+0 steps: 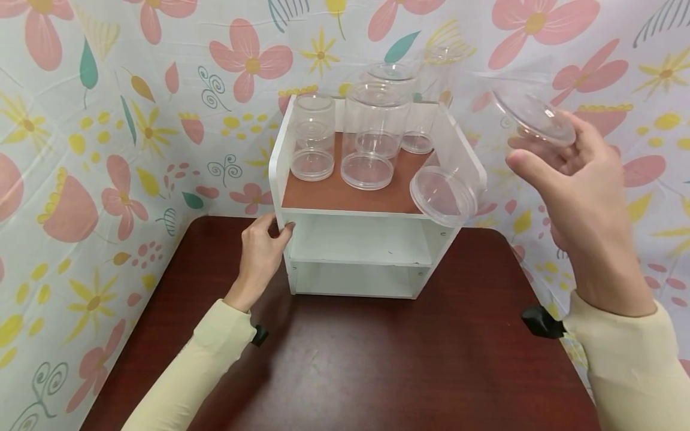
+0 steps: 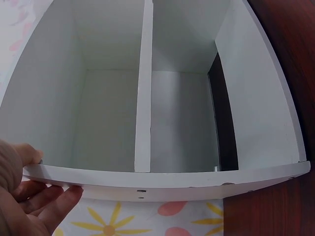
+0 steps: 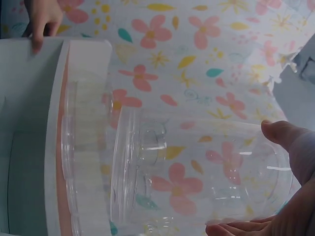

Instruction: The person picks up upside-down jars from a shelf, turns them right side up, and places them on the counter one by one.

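My right hand (image 1: 590, 185) grips one end of a large clear plastic jar (image 1: 444, 197), thumb on one side and fingers on the other. The jar is tilted, its ringed end down toward the right front corner of a small white shelf unit (image 1: 361, 239). In the right wrist view the transparent jar (image 3: 192, 167) spans from the hand (image 3: 300, 201) to beside the shelf top; whether it touches cannot be told. My left hand (image 1: 262, 245) pinches the unit's left side panel at its front edge, as the left wrist view also shows with thumb inside and fingers outside.
Several clear jars, among them a left one (image 1: 312, 143) and a middle one (image 1: 369, 143), stand on the unit's brown top (image 1: 323, 200). White side walls (image 1: 463, 140) border that top. The unit rests on a dark wooden table (image 1: 345, 359) before flowered cloth (image 1: 178, 120).
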A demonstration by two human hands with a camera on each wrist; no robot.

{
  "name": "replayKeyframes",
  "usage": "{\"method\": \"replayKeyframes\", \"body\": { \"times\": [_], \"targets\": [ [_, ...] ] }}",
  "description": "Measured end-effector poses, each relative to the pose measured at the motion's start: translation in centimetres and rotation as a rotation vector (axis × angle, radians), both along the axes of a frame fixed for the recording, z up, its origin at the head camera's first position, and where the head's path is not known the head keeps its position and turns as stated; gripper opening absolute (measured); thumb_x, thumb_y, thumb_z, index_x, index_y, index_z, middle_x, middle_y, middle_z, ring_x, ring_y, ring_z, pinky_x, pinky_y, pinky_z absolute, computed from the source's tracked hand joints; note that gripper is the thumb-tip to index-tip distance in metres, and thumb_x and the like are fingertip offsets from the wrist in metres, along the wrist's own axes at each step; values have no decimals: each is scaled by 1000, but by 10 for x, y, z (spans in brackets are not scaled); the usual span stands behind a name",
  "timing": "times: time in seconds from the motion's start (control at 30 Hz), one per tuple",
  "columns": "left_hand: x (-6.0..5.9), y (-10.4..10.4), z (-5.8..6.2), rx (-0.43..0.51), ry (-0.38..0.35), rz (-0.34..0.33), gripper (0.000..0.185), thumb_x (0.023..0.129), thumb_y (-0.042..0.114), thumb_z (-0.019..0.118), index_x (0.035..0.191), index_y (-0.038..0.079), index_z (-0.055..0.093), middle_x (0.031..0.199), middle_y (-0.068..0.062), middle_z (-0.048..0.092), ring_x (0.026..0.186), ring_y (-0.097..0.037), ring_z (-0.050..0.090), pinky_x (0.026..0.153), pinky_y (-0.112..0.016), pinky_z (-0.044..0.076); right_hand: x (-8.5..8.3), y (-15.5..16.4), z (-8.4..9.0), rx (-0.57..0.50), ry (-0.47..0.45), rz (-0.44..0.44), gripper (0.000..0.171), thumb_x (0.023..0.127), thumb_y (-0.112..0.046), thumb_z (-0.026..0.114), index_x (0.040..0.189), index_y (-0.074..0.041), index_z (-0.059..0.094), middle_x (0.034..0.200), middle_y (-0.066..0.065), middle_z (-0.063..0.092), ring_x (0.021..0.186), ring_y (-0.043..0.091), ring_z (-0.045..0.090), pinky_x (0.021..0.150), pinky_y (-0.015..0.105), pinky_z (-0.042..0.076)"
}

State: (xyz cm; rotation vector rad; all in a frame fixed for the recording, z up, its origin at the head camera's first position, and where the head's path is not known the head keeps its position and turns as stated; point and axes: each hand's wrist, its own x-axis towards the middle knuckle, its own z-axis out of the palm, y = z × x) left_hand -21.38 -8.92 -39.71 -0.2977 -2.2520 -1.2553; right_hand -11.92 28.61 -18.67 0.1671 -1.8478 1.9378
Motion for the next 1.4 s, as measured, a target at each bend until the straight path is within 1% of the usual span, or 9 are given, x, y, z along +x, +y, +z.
{"method": "replayKeyframes", "body": {
  "times": [0.3, 0.5, 0.67, 0.77, 0.87, 1.03, 1.17, 1.3, 1.4],
  "targets": [
    [0, 0, 0, -17, 6, 6, 20, 96, 14, 75, 109, -1, 75, 94, -12, 71, 72, -24, 58, 59, -35, 45, 17, 12, -19, -36, 106, 19, 60, 87, 16, 70, 143, -2, 57, 124, 15, 68, 113, 22, 68, 90, 21, 49],
    [0, 0, 0, -16, 2, 11, 19, 96, 14, 75, 109, 0, 75, 93, -12, 70, 73, -24, 57, 60, -35, 44, 30, 22, -32, -76, 158, 66, 57, 89, 22, 61, 143, 4, 55, 126, 20, 68, 113, 26, 68, 90, 23, 52],
    [1, 1, 0, -13, -2, 14, 20, 95, 14, 75, 110, -1, 75, 94, -12, 71, 73, -26, 59, 61, -35, 45, 38, 31, -46, -121, 196, 96, 60, 89, 27, 55, 145, 7, 50, 128, 24, 67, 110, 29, 70, 93, 26, 54],
    [0, 1, -1, -17, -1, 11, 21, 96, 14, 75, 110, -1, 75, 94, -12, 71, 72, -27, 58, 60, -35, 45, 40, 34, -54, -127, 211, 119, 60, 90, 27, 53, 146, 8, 48, 129, 25, 66, 112, 29, 69, 95, 28, 54],
    [0, 1, -1, -19, 1, 15, 21, 96, 14, 75, 110, -1, 75, 93, -12, 71, 71, -25, 57, 59, -35, 44, 41, 36, -60, -102, 203, 129, 60, 91, 26, 52, 148, 9, 46, 130, 24, 65, 116, 28, 68, 96, 27, 53],
    [1, 0, -1, -19, 8, 22, 20, 95, 13, 75, 109, -1, 75, 92, -12, 70, 69, -24, 55, 59, -35, 43, 43, 36, -69, -64, 184, 112, 60, 92, 25, 53, 149, 7, 46, 132, 23, 64, 121, 27, 65, 96, 26, 53],
    [1, 0, -2, -18, 10, 19, 19, 96, 14, 75, 108, -1, 75, 90, -11, 69, 67, -23, 54, 57, -34, 42, 43, 36, -76, -93, 202, 145, 59, 93, 25, 51, 149, 9, 43, 135, 24, 62, 125, 29, 62, 98, 29, 52],
    [0, 0, -3, -17, 12, 14, 17, 96, 13, 74, 105, -1, 75, 87, -11, 67, 64, -24, 52, 56, -33, 40, 46, 32, -80, -105, 178, 104, 57, 93, 24, 50, 149, 11, 43, 138, 28, 59, 126, 31, 61, 101, 31, 51],
    [-1, 0, -4, -19, 19, 14, 16, 96, 13, 74, 104, -1, 75, 85, -10, 66, 64, -24, 51, 55, -32, 40, 48, 33, -86, -117, 150, 98, 57, 93, 23, 49, 149, 10, 43, 137, 27, 60, 125, 30, 62, 102, 30, 50]
  ]
}}
